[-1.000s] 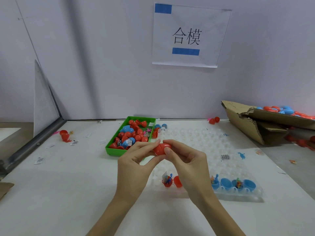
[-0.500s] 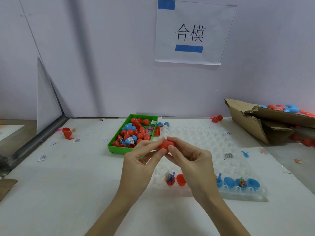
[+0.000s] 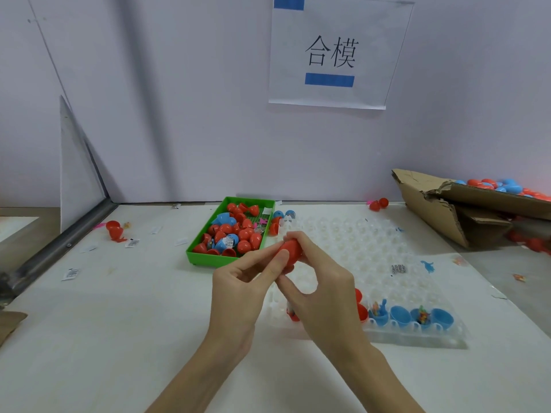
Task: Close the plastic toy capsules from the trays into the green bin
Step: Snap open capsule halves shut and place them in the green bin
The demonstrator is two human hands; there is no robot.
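red capsule (image 3: 288, 251), prob. closed, both hands

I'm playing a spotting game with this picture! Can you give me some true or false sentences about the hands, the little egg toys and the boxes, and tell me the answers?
1. Both hands hold one red capsule together. True: the left hand and the right hand both pinch it.
2. The green bin has only blue capsules in it. False: most are red, with a few blue.
3. The open blue capsules sit in the near row of the clear tray. True.
4. The cardboard box lies to the left of the green bin. False: it lies at the far right.
5. The paper sign lies flat on the table. False: it hangs on the wall.
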